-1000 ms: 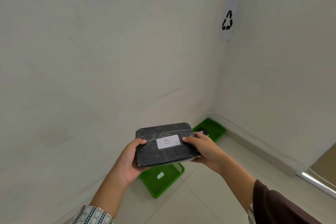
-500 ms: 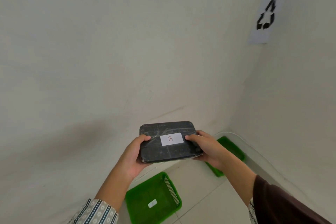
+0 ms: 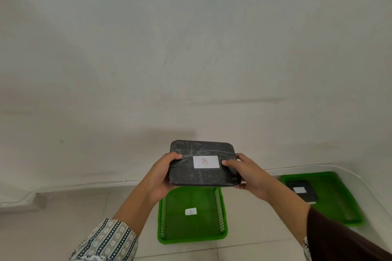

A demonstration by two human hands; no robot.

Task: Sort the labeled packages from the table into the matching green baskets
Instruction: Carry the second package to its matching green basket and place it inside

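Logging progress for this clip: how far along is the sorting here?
Done: one dark package already lies in the right green basket. In hand: the left hand and right hand hold the package labeled B above the near green basket, not yet dropped. The table is out of view, so what remains is unknown.

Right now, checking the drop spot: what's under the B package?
Under the B package sits a green basket holding only a small white label; its far end is covered.
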